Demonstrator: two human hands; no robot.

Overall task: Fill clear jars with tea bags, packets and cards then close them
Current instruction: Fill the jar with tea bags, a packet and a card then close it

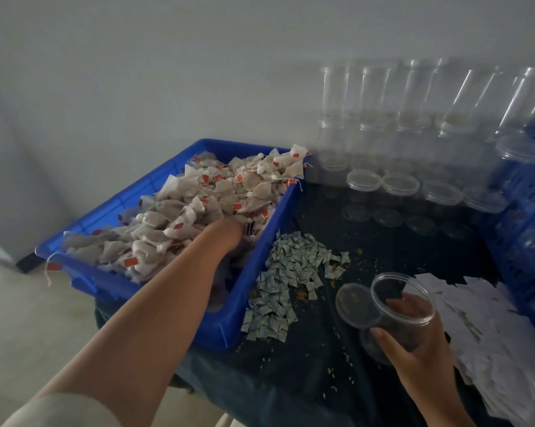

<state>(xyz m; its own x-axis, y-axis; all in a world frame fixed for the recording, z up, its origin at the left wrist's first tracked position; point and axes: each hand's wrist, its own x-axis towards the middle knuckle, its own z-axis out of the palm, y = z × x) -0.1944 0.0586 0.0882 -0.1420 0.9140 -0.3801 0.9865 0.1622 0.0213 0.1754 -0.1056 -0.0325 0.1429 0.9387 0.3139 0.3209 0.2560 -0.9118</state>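
The person's left hand is pushed down into the heap of tea bags that fills the blue bin at the left side of the dark surface. The bags are pale pouches with strings and small red tags, piled above the bin's rim at the far corner. The left fingers are buried in the pile, so I cannot tell whether they have taken hold of anything.

The right hand is at the near right, its fingers curled round a clear jar, with the thumb across the near wall. The jar's mouth faces up and it is held just above the surface. A round clear lid leans against the jar's left side; whether the hand holds it too is unclear.

Between the bin and the jar lies a spread of small greenish packets, touching the bin's right wall, with loose crumbs scattered around. A stack of white cards lies just beside the right hand, at the right edge. Along the back wall stand blurred stacks of empty jars, with a row of spare lids in front of them. A blue crate stands at the far right.
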